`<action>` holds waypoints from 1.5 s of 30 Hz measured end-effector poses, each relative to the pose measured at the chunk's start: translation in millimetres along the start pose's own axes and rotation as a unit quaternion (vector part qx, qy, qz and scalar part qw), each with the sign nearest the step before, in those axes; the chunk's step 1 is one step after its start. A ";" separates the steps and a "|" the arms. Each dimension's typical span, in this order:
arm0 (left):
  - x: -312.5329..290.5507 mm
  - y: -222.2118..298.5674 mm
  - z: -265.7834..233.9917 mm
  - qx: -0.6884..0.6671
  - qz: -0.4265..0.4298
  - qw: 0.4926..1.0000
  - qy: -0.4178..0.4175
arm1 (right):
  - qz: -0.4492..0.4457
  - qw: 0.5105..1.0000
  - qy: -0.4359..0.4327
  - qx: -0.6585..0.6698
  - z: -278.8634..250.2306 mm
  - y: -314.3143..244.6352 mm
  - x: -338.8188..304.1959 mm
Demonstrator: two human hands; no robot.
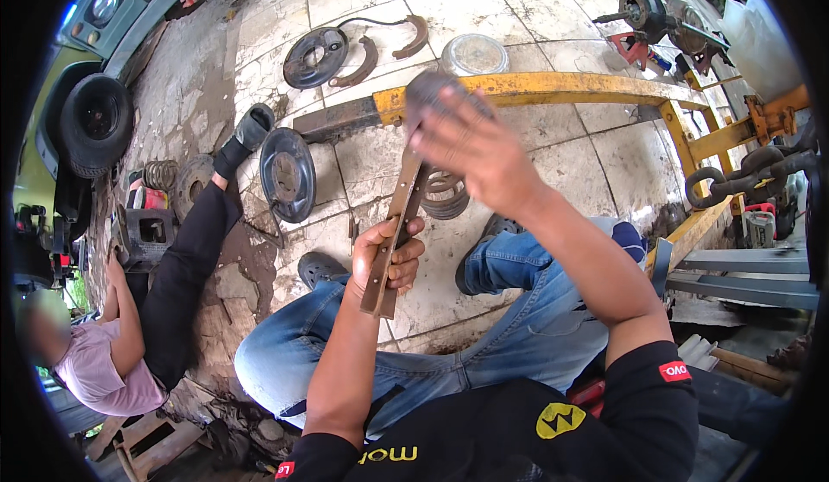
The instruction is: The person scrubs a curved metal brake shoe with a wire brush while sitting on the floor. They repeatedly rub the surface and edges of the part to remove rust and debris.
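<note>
My left hand [399,259] is closed around a pair of long, narrow brown metal strips [402,190] with small holes, held upright and slightly tilted above my lap. Past their upper end, my right hand [479,150] is smeared by motion. It overlaps a dark grey, rounded thing [425,94], also blurred; its kind does not show, nor whether the fingers grip it or only touch it. Behind the strips, a rusty coil spring [445,197] stands on the tiles, partly hidden.
A yellow metal frame [553,88] crosses ahead. Beyond lie a brake backing plate [316,57], curved brake shoes [356,63] and a round silver lid [475,54]. Another backing plate [288,176] is nearer left. A person [112,357] sits left; a heavy chain [751,171] hangs right.
</note>
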State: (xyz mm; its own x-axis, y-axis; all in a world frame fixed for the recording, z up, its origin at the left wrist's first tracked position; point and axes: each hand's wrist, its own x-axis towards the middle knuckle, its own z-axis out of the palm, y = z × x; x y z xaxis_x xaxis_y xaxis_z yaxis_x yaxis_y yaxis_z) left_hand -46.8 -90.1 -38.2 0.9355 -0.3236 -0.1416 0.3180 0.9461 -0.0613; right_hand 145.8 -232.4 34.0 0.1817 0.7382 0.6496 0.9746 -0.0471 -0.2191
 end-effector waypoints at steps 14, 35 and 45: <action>1.5 2.4 4.8 -0.001 0.030 0.998 0.055 | 0.000 0.999 -0.030 0.022 17.2 -6.2 -5.9; 15.7 5.3 7.3 0.165 0.179 0.927 0.285 | 0.142 0.988 0.007 0.062 1.6 11.2 -4.3; 51.1 -0.3 -3.4 0.335 0.146 0.850 0.380 | 0.115 0.993 -0.015 0.038 34.0 16.0 -37.4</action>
State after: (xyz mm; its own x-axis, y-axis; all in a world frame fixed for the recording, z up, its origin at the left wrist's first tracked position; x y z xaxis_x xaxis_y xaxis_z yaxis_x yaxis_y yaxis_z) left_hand 0.4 -106.9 -48.8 0.7018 0.2517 -0.6664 0.3441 0.6994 0.6265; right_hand 150.1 -237.8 -18.6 0.3933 0.7339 0.5538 0.8949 -0.1674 -0.4138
